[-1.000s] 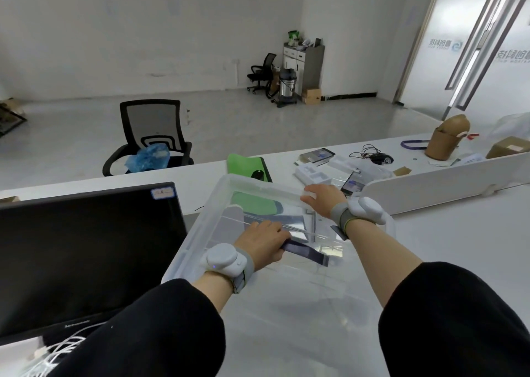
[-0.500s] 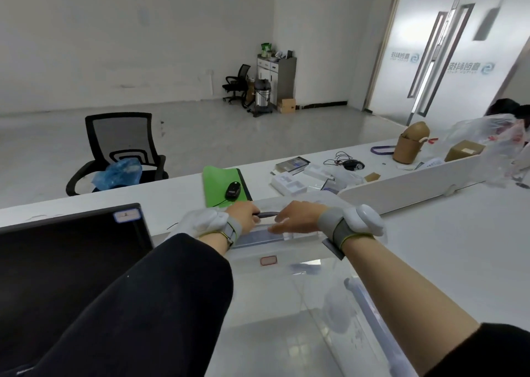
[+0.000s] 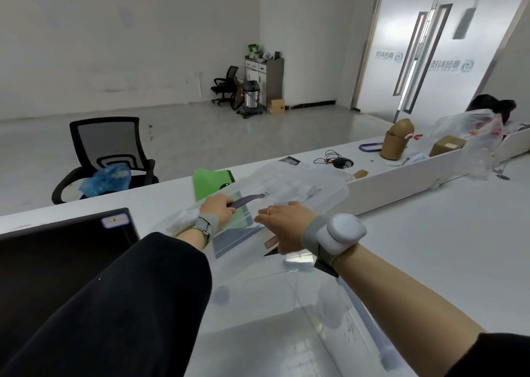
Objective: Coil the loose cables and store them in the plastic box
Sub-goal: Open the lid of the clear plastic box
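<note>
The left hand (image 3: 219, 208) is clamped on the dark handle (image 3: 249, 200) of the clear box's lid (image 3: 289, 190), tilted above the box (image 3: 286, 296) on the desk (image 3: 430, 239); the right hand (image 3: 286, 226) rests open beside it; no cables show

Mirrored, illegible logo lettering on the frosted glass doors (image 3: 450, 63) (nothing else readable)

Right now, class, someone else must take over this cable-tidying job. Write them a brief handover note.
Left hand: closed on the dark handle of the clear plastic box's lid, lifting it.
Right hand: open, resting at the lid's near edge.
Plastic box: on the white desk under both forearms; no cables visible in it.
Loose cables: far across the desk, uncoiled.
Left: set the lid aside, coil, store.
</note>
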The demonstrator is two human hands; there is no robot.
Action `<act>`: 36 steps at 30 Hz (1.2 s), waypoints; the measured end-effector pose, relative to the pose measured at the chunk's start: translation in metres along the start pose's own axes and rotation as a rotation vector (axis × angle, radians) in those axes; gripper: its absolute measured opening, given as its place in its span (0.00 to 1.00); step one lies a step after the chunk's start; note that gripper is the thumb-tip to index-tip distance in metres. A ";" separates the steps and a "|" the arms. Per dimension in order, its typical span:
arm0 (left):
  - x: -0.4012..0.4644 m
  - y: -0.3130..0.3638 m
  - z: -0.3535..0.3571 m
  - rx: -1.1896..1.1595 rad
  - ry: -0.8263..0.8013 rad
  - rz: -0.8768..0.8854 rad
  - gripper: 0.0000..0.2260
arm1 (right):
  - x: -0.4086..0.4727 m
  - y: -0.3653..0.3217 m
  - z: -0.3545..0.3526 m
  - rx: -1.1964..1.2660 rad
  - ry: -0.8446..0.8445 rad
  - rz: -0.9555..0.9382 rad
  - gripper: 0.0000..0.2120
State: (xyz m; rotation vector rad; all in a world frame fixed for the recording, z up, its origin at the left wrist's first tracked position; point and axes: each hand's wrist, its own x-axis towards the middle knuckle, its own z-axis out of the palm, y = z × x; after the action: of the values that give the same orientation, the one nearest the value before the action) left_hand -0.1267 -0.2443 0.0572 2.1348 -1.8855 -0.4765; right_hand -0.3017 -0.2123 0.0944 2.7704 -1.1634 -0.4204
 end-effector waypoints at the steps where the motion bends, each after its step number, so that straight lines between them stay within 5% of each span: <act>1: -0.001 0.000 -0.003 -0.004 0.001 0.000 0.12 | -0.001 0.002 -0.001 -0.026 0.081 -0.010 0.23; 7: -0.009 0.018 -0.026 -0.073 -0.048 -0.023 0.16 | -0.001 0.010 -0.014 -0.073 0.419 0.023 0.17; 12: -0.022 0.022 -0.051 -0.330 -0.103 -0.002 0.14 | 0.005 0.023 -0.008 0.022 0.380 0.127 0.21; 17: -0.047 0.022 -0.061 -0.109 -0.120 0.182 0.18 | 0.011 0.040 -0.002 0.195 0.313 0.270 0.18; 24: -0.054 -0.015 -0.046 0.096 -0.253 0.086 0.24 | 0.050 0.013 0.020 0.309 0.176 0.229 0.20; 36: -0.014 -0.056 -0.021 0.151 -0.147 0.012 0.20 | 0.109 0.002 0.050 0.312 0.245 0.240 0.17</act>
State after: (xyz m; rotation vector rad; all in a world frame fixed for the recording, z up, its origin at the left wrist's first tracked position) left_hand -0.0694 -0.2238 0.0549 2.2367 -2.0742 -0.5163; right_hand -0.2451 -0.2906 0.0239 2.7685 -1.5843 0.1328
